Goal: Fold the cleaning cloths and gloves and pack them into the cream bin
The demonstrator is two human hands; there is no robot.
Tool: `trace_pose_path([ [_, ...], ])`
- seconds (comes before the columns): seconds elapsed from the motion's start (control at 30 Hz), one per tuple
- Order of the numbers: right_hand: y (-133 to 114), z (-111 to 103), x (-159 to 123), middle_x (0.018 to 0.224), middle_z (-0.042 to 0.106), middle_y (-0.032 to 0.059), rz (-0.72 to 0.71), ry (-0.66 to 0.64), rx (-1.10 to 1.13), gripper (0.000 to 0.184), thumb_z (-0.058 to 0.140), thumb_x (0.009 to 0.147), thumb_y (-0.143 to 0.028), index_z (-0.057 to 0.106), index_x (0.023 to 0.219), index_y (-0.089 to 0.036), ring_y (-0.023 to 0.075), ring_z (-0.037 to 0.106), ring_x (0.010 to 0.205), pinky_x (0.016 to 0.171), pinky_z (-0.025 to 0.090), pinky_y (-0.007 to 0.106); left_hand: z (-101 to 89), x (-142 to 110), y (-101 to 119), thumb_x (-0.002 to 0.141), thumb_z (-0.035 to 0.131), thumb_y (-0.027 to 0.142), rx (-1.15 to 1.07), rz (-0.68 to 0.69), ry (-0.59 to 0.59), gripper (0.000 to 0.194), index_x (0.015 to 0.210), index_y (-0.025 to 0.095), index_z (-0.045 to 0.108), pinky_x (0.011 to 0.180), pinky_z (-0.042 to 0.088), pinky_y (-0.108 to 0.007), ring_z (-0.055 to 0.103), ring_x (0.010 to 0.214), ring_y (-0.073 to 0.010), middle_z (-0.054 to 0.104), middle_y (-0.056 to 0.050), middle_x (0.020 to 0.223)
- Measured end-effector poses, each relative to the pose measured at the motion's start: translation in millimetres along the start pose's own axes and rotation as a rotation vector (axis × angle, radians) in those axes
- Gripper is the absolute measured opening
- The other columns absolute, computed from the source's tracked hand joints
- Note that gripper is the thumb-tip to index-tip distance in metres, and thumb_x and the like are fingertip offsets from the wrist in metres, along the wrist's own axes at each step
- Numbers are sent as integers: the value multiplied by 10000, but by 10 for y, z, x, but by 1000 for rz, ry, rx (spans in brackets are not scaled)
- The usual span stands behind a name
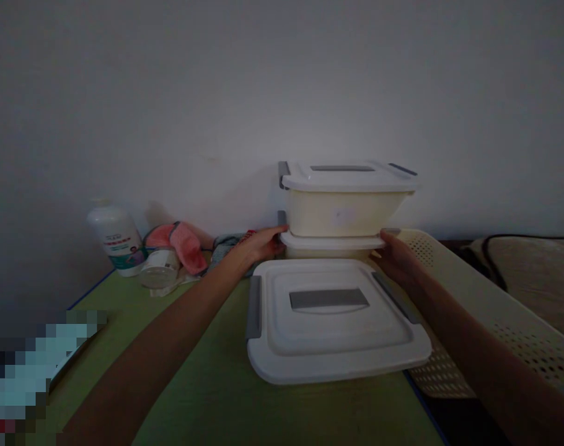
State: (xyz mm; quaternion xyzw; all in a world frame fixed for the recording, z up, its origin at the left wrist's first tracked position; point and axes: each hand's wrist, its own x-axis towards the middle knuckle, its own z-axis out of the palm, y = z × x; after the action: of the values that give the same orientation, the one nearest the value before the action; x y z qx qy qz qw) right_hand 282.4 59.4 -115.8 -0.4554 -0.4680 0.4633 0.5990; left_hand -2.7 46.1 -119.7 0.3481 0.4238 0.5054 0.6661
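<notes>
The left hand (266, 244) and the right hand (400, 257) are pinching the lower box (331, 253) of a two-box stack from opposite sides, thumbs lying along the lid rim and fingers curling beneath it. The stack is standing toward the far edge of the green counter (207, 384), nearer its right edge than its left; whether the lower box is touching the counter, I cannot tell. The cream upper box (314, 214) is sitting directly on the lower one, wearing a white lid with grey clips and a grey handle. Closer to the near edge, a white front lid (340, 328) with a grey handle is facing up, hiding much of the lower box; what is lying beneath this lid is hidden.

Toward the far left corner, a white bottle (117, 238) is standing just beside a small pale tub (160, 271), with a pink cloth (189, 248) and a grey cloth (224, 248) lying in folds to their right. Alongside the counter's right edge, a cream perforated basket (468, 297) is extending behind the right forearm, and a beige cloth (537, 279) is lying beyond it.
</notes>
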Motion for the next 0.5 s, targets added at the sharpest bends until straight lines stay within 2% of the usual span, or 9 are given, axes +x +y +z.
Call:
trace_pose_path([
  [0.13,-391,81,-11,866,659,-2,51,8,56,89,540,761,-223,624,753,-252,167,591,855,738,508,301,106,-140,343,814,551,135,-40,77,-30,38,803,132,588,462,413,-168,500,469,-72,574,16,584],
  [0.27,-782,151,-141,864,640,9,60,24,90,153,498,820,-213,605,715,-245,163,570,884,760,497,298,239,-423,649,820,542,138,-25,120,-57,95,726,143,552,433,417,-158,487,428,-63,557,26,549],
  [0.37,-1040,178,-349,831,620,2,66,1,85,167,486,845,-236,583,710,-251,159,556,851,760,493,310,327,-703,787,820,534,150,7,173,-91,102,718,145,544,413,438,-162,504,412,-73,551,21,528],
  [0.5,-1285,195,-708,757,601,-15,121,20,104,199,467,872,-237,591,717,-248,140,537,772,765,490,302,409,-1106,843,804,548,182,4,239,-110,70,740,153,549,358,416,-147,509,379,-74,544,25,515],
])
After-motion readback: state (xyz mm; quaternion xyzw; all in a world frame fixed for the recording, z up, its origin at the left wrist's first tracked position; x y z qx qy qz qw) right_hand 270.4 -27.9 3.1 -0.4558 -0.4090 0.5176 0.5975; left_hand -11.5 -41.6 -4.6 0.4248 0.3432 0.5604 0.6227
